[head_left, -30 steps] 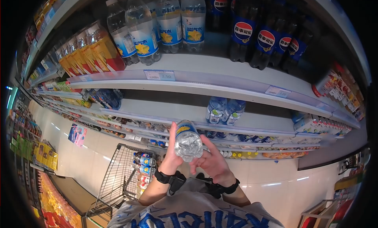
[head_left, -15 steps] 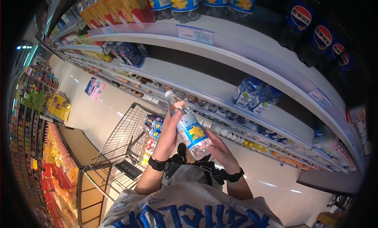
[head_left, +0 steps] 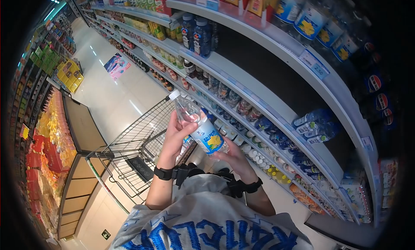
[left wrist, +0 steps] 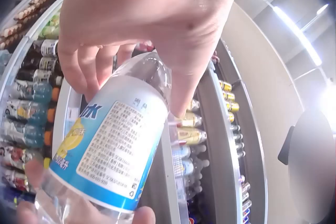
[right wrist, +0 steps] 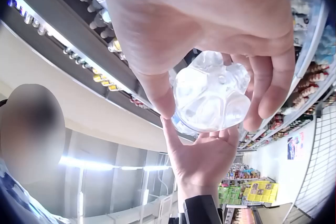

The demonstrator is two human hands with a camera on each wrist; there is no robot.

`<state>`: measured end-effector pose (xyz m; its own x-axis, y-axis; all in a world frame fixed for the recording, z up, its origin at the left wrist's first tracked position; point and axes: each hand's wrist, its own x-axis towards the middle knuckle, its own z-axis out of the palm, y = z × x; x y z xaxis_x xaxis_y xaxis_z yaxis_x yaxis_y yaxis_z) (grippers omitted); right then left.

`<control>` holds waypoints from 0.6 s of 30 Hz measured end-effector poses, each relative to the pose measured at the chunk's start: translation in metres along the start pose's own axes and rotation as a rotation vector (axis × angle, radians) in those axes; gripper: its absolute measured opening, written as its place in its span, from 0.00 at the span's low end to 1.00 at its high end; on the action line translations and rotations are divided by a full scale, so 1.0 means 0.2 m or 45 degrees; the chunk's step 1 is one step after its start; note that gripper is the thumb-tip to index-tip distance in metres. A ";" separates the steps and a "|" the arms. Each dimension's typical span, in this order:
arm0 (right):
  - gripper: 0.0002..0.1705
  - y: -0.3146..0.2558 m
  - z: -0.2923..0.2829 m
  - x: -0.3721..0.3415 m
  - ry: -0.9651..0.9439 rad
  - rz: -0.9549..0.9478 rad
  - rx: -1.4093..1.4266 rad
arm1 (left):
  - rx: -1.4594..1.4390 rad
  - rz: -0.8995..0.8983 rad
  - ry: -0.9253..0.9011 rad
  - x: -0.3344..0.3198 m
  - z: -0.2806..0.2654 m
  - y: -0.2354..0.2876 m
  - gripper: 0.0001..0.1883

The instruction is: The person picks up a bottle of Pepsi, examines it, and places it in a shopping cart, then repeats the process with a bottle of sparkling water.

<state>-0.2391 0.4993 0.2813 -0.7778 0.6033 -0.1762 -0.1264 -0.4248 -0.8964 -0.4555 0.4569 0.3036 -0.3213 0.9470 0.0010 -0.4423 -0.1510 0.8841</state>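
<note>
A clear plastic soda bottle point(head_left: 208, 136) with a white cap and a blue label showing yellow lemons is tilted in front of the body, cap toward the upper left. My left hand point(head_left: 173, 135) grips its upper part below the neck, thumb across the front. Around the lower end curl the fingers of my right hand point(head_left: 238, 161). The left wrist view shows the fine print on the bottle's label point(left wrist: 113, 145) under the left hand point(left wrist: 142, 19). From the right wrist, the lobed bottle base point(right wrist: 210, 95) faces the camera between thumb and fingers.
A wire shopping cart point(head_left: 129, 157) stands at the left, partly behind the left arm. Long drink shelves point(head_left: 276, 98) run along the right, with similar lemon bottles point(head_left: 309, 21) on an upper level. An orange-and-red product display point(head_left: 47, 137) lines the far left.
The bottle went from base toward the camera to lying tilted with its label facing up, both hands staying on it. The view has swung left along the aisle, toward the cart.
</note>
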 end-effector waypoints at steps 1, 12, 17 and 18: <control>0.33 0.02 0.05 0.04 -0.015 0.026 -0.009 | 0.010 -0.021 -0.020 -0.02 -0.08 0.03 0.32; 0.36 0.44 0.41 0.52 -0.207 0.042 -0.542 | -0.200 -0.253 0.239 -0.19 -0.95 -0.08 0.28; 0.39 0.67 0.45 0.75 -0.143 0.334 -0.388 | -0.187 -0.226 0.498 -0.21 -1.12 -0.13 0.25; 0.39 0.70 0.45 0.79 -0.154 0.353 -0.362 | -0.143 -0.293 0.522 -0.21 -1.16 -0.13 0.24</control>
<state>-0.4351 0.4734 0.1652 -0.8273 0.4014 -0.3930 0.2602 -0.3461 -0.9014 -0.6250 0.3548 0.1720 -0.4979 0.7731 -0.3930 -0.6211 -0.0017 0.7837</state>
